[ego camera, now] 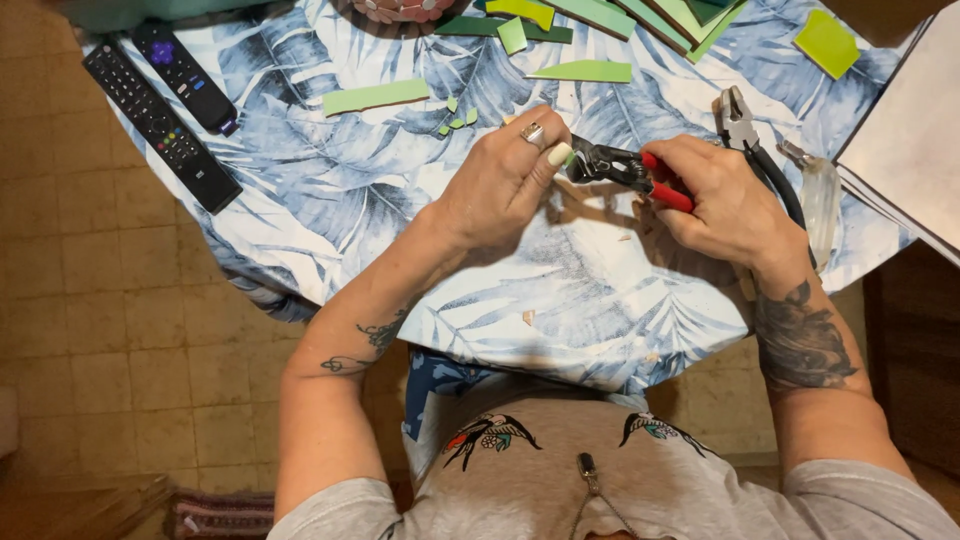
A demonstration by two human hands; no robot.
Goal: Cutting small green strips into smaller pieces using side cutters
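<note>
Nippers (pixel 625 172) with red handles and dark jaws sit at the middle of the head view, gripped in my right hand (pixel 722 205), whose fingers are wrapped fully around the handles. My left hand (pixel 505 180) meets the jaws from the left; its thumb and forefinger are pinched together on a small pale green tile chip (pixel 562 155), held right at the jaws. Whether the jaws already bite the chip I cannot tell.

Both hands hover over the worktop (pixel 330 190), which wears a cloth printed with blue leaves. Farther from me lie green tile strips (pixel 375 97) and smaller green fragments (pixel 455 118). More green pieces are stacked at the far edge. A second pair of pliers (pixel 745 130) with black handles rests just to the right of my right hand. Two black remote controls (pixel 160 100) lie at the far left. Pale crumbs (pixel 528 317) dot the cloth near me.

My judgement of the risks: the left fingertips are very close to the jaws, so a slip could pinch them. A squeeze may also send sharp splinters flying, or crack the chip unevenly.
</note>
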